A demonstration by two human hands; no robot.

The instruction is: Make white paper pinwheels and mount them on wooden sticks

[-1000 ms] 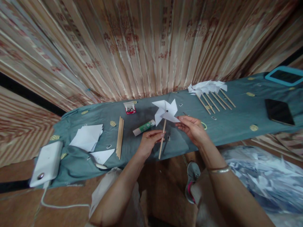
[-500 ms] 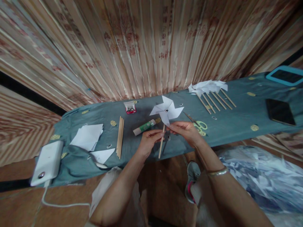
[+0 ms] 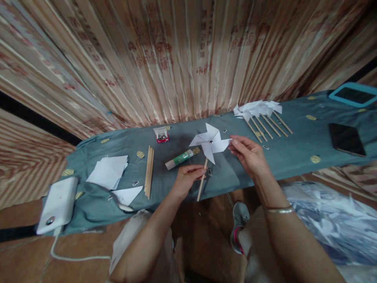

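Note:
A white paper pinwheel point(image 3: 216, 144) with a silver pin at its centre is fixed to a thin wooden stick. My left hand point(image 3: 188, 177) pinches the stick below the paper blades, and the stick's lower end sticks out past the fingers. At the right blade's tip, thumb and fingers of my right hand point(image 3: 249, 153) are closed on the paper. Left of the pinwheel lies a green and white glue stick point(image 3: 180, 158). Behind it stands an open red box of pins point(image 3: 162, 135). Several loose wooden sticks point(image 3: 149, 173) lie side by side further left.
Several finished pinwheels point(image 3: 259, 109) lie in a row at the back right. White paper sheets point(image 3: 108, 171) and a white power bank point(image 3: 59, 204) with a cable are on the left. A dark phone point(image 3: 346, 138) and a blue-framed tablet point(image 3: 356, 94) lie far right.
My right hand has moved right, from the stick near the blades to the tip of the right blade. The pinwheel's blades have turned. The left hand keeps its hold on the stick.

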